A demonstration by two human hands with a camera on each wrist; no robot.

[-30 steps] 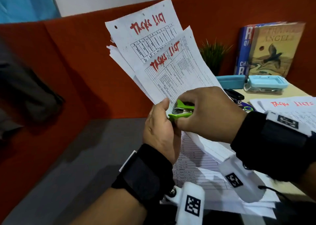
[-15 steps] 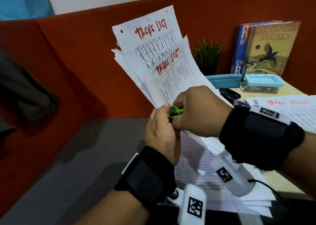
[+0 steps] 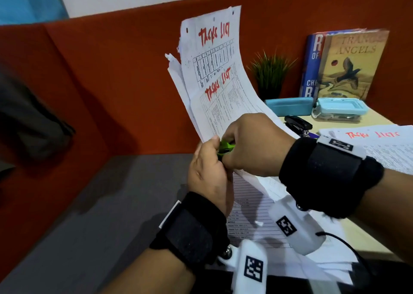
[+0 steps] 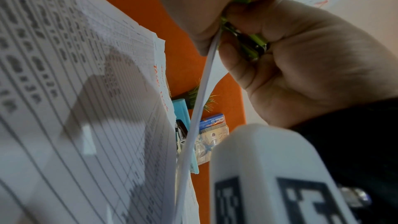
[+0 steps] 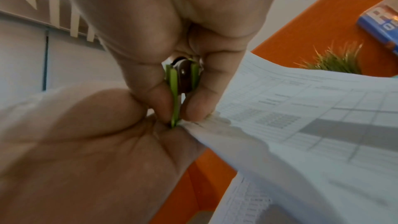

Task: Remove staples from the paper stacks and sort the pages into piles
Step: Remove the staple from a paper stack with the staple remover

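A stapled stack of white pages [image 3: 214, 75] headed "TASKS LIST" in red stands nearly upright in the air. My left hand [image 3: 209, 171] pinches the stack's lower corner [image 5: 193, 125] between thumb and fingers. My right hand [image 3: 252, 146] squeezes a green staple remover [image 3: 226, 147] between thumb and fingers, its metal jaws pressed to that same corner. The remover [image 5: 180, 88] shows green wings and a steel pivot in the right wrist view. It appears again in the left wrist view as the staple remover [image 4: 247, 43], beside the paper edge [image 4: 206, 74]. The staple itself is hidden.
Loose printed sheets [image 3: 257, 206] lie on the desk below my hands, and another "TASKS LIST" pile [image 3: 377, 146] sits at right. Behind are a black stapler [image 3: 297, 124], two teal boxes [image 3: 290, 106], a small plant [image 3: 270, 72], books [image 3: 348, 63] and the orange partition [image 3: 111, 81].
The held stack has swung more upright. My right hand has closed further over the green remover, covering most of it, and both hands stay at the same corner.
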